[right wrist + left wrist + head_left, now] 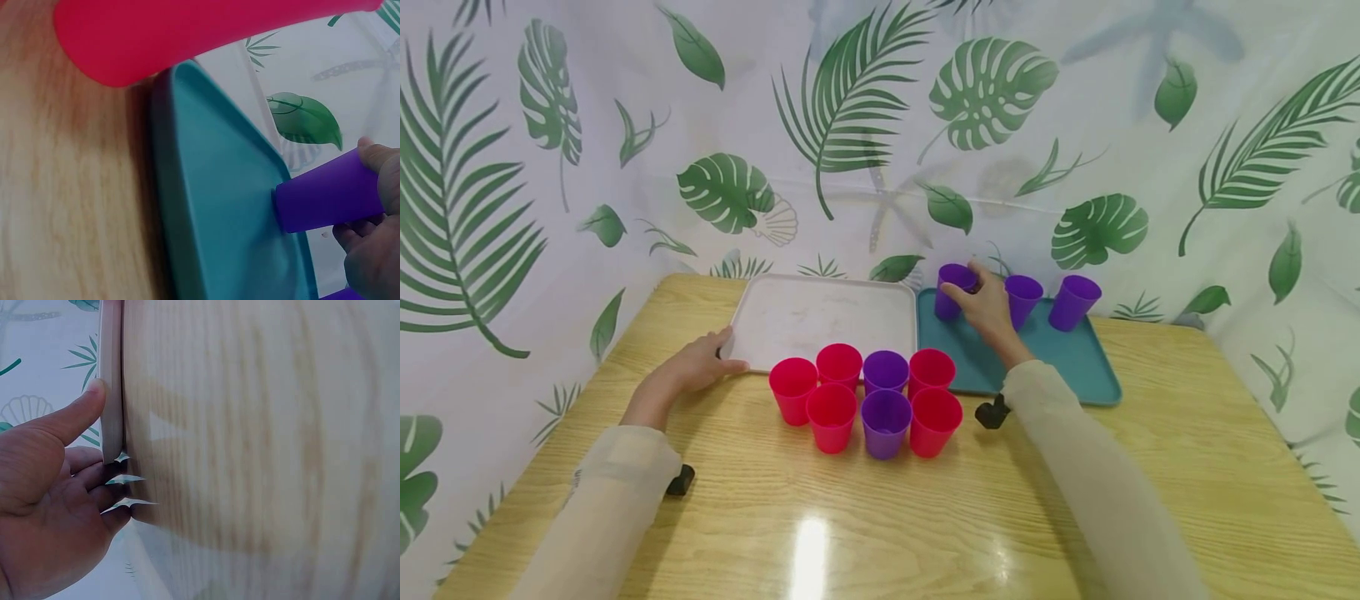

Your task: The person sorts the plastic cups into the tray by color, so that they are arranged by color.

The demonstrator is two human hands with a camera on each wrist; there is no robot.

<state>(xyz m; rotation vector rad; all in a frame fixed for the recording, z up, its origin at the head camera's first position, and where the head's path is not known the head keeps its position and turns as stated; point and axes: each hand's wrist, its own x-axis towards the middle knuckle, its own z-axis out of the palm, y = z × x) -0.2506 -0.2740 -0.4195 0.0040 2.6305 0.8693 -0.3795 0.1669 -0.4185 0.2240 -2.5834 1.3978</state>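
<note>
My right hand (988, 308) holds a purple cup (331, 199) upright around its upper part, thumb and fingers on opposite sides. That cup's base is at the far left of the teal tray (977, 362). Two more purple cups, one in the middle (1022, 302) and one at the right (1075, 302), stand on the same tray. My left hand (694, 364) holds the front left corner of the white tray (827, 321), the thumb on its rim (111, 381). In front, several red cups (831, 421) and two purple cups (886, 427) stand close together, open ends up.
The two trays lie side by side at the back of the wooden table (737, 517). Behind them hangs a leaf-patterned cloth (865, 150). The cup group stands in front of the trays, between my forearms.
</note>
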